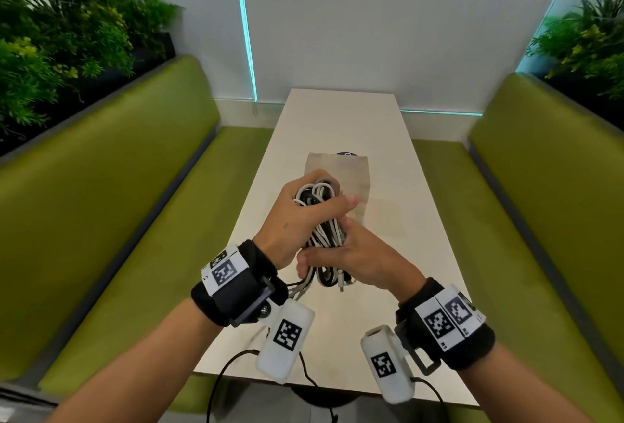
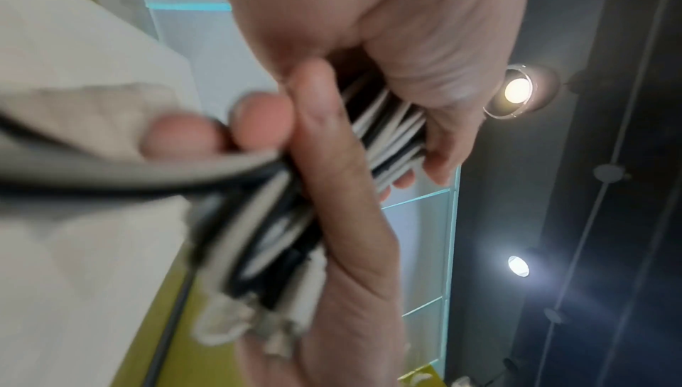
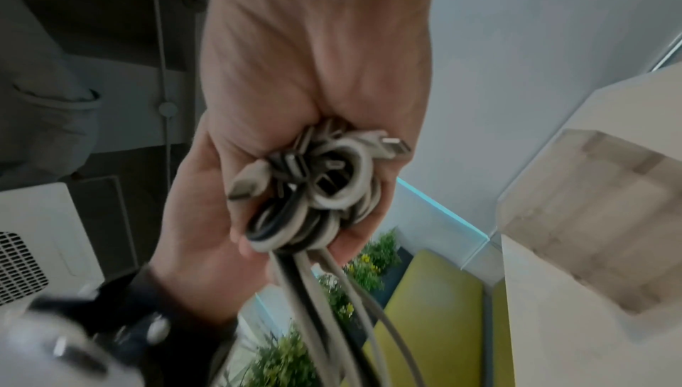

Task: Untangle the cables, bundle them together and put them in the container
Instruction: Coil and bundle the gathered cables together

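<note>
A bundle of white and black cables (image 1: 325,234) is held up over the table (image 1: 337,118) by both hands. My left hand (image 1: 300,216) grips the far, looped end, thumb lying across the top. My right hand (image 1: 354,257) grips the near part, where the plug ends hang out below. In the left wrist view the cables (image 2: 387,131) run blurred through both fists. The right wrist view shows the coiled loops and plugs (image 3: 324,189) inside my right hand (image 3: 314,58). A brown paper bag (image 1: 351,172) lies flat on the table just beyond the hands.
A small purple object (image 1: 347,153) peeks out behind the bag. Green benches (image 1: 135,220) (image 1: 540,186) flank the narrow table, with plants (image 1: 67,34) behind them. Thin black wrist-camera leads (image 1: 229,365) hang over the table's near edge.
</note>
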### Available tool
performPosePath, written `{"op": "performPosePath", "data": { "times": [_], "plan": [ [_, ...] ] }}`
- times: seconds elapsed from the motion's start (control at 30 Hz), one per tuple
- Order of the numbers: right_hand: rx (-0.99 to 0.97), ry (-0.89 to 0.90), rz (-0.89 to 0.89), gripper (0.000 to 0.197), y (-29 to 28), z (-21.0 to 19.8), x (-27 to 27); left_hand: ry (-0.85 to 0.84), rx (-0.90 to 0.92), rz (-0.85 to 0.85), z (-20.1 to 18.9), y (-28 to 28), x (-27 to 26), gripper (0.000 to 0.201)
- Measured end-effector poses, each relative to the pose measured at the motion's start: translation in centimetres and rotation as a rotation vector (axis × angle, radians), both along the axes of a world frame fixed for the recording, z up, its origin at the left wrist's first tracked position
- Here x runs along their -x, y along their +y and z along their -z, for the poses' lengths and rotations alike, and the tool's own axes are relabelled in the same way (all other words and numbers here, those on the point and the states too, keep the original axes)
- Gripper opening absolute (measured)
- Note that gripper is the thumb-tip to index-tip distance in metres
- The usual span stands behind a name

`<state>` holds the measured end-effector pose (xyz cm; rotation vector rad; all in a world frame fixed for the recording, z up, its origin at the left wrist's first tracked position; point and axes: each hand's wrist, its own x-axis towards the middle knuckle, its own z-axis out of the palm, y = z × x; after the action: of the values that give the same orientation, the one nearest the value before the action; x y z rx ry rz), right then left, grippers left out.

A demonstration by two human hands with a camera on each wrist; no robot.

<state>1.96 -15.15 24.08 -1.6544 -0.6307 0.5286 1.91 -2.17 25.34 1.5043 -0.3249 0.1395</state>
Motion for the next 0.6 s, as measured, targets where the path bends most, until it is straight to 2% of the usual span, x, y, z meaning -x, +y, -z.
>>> {"op": "performPosePath", "data": {
  "times": [0.03, 0.07, 0.17, 0.2, 0.23, 0.27, 0.3, 0.4, 0.47, 0.53, 0.6],
  "plan": [
    [-0.009, -0.026, 0.019, 0.018, -0.2, 0.1, -0.2, -0.021, -0.018, 0.010, 0.1, 0.2, 0.0, 0.018],
    [-0.023, -0.056, 0.037, 0.018, -0.4, 0.0, -0.5, -0.023, -0.029, 0.046, 0.3, 0.5, -0.1, 0.025],
    [-0.046, -0.141, 0.067, 0.031, -0.9, -0.3, -1.2, 0.105, -0.038, 0.203, 2.0, 1.6, -0.5, 0.107],
    [-0.047, -0.157, 0.091, 0.027, -1.1, -0.4, -1.4, 0.160, -0.042, 0.236, 2.9, 1.8, -0.5, 0.121],
    [-0.055, -0.164, 0.126, 0.016, -1.3, -0.6, -1.7, 0.206, -0.072, 0.266, 3.7, 1.9, -0.4, 0.125],
    [-0.062, -0.174, 0.156, 0.005, -1.5, -0.9, -1.9, 0.252, -0.123, 0.300, 4.4, 2.0, -0.3, 0.121],
    [-0.071, -0.191, 0.192, 0.007, -1.7, -1.0, -2.1, 0.288, -0.187, 0.348, 5.1, 1.9, -0.1, 0.111],
    [-0.122, -0.198, 0.276, 0.014, -2.3, -1.6, -2.5, 0.262, -0.360, 0.448, 5.8, 1.3, 0.3, 0.056],
    [-0.125, -0.206, 0.295, 0.017, -2.7, -2.1, -2.7, 0.246, -0.347, 0.413, 5.5, 1.0, 0.4, 0.026],
    [-0.051, -0.252, 0.286, 0.020, -3.3, -2.5, -2.9, 0.287, -0.305, 0.401, 5.0, 1.3, 0.3, 0.023],
    [0.053, -0.290, 0.232, 0.018, -4.1, -2.9, -3.1, 0.321, -0.364, 0.429, 4.3, 2.2, 0.1, 0.027]
  ]
}}
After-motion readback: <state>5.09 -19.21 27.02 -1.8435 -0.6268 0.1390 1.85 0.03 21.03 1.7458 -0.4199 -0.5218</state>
